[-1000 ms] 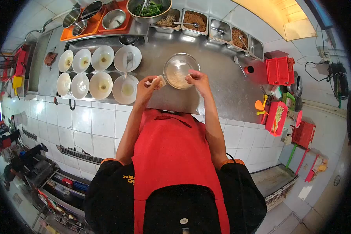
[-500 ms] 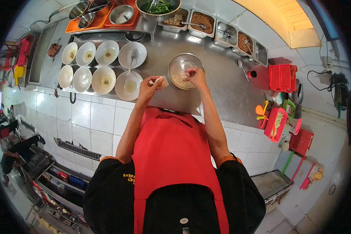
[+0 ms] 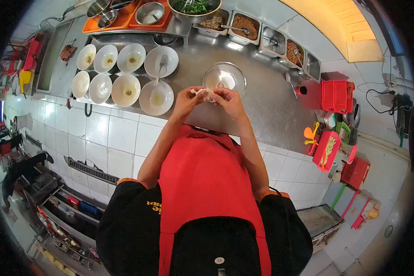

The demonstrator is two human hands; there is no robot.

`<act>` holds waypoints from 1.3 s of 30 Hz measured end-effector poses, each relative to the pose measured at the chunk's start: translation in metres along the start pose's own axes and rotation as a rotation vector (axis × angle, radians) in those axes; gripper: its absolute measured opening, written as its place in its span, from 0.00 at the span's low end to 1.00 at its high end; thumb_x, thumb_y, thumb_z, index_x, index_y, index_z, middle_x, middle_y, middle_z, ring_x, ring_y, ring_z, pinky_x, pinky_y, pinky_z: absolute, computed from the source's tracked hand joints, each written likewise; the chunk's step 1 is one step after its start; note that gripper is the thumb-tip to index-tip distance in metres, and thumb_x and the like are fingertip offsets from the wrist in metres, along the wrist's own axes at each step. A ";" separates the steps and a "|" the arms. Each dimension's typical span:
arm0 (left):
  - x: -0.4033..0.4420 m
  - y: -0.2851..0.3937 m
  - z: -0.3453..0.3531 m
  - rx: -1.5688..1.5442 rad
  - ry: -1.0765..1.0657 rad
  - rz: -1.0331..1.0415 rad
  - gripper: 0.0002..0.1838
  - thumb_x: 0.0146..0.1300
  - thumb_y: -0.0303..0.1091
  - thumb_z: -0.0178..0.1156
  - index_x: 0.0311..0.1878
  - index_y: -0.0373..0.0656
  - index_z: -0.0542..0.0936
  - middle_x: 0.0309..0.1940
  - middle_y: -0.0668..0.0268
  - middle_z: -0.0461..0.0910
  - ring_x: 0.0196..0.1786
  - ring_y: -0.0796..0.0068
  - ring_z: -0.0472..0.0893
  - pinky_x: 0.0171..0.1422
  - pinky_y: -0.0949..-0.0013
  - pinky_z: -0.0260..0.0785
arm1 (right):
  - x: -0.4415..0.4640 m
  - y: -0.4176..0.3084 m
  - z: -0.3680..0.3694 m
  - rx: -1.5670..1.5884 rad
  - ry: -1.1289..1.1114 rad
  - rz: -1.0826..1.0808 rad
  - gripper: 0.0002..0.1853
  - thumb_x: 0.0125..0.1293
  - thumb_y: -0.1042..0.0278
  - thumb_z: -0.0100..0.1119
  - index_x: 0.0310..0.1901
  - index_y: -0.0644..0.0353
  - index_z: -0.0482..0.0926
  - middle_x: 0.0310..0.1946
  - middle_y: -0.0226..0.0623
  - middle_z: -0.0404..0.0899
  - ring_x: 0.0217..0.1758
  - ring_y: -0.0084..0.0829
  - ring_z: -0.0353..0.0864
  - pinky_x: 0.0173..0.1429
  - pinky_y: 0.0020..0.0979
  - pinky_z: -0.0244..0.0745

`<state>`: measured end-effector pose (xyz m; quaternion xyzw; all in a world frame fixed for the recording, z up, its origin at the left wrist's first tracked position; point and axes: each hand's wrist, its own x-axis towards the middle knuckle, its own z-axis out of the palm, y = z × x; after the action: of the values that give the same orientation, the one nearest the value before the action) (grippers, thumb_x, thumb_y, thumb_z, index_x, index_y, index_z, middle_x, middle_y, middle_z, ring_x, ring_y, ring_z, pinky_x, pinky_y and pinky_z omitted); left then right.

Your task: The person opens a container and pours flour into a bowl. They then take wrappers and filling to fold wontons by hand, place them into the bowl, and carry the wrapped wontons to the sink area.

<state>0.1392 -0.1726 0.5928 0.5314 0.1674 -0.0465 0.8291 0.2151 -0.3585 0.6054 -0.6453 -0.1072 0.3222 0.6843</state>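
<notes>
My left hand (image 3: 185,103) and my right hand (image 3: 231,105) meet in front of me, fingers pinched on a small, pale, thin piece that looks like a dumpling wrapper (image 3: 208,95). Its inside is too small to make out. Just beyond my fingers, a round, shiny mixing bowl (image 3: 242,76) stands on the steel counter. Part of its near side is hidden by my hands.
Several white bowls (image 3: 124,90) with a little liquid or seasoning stand in two rows at left, a fork (image 3: 161,68) resting across two. Behind are a bowl of greens (image 3: 202,8) and steel food pans (image 3: 246,27). Red baskets (image 3: 334,96) stand at right.
My right hand has come out of the mixing bowl, back to my left hand, and now also pinches the wrapper. My left hand has moved slightly right. The whole view has shifted a little.
</notes>
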 end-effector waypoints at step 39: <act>-0.005 0.013 0.010 -0.243 0.110 0.006 0.19 0.65 0.33 0.66 0.53 0.34 0.74 0.45 0.60 0.81 0.46 0.73 0.82 0.52 0.71 0.78 | -0.008 -0.007 0.015 -0.031 0.104 -0.141 0.11 0.69 0.72 0.60 0.48 0.69 0.80 0.34 0.32 0.83 0.33 0.20 0.80 0.39 0.22 0.76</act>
<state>0.1398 -0.1766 0.6100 0.4293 0.2154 0.0055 0.8771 0.2023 -0.3506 0.6164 -0.6626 -0.1219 0.2375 0.6998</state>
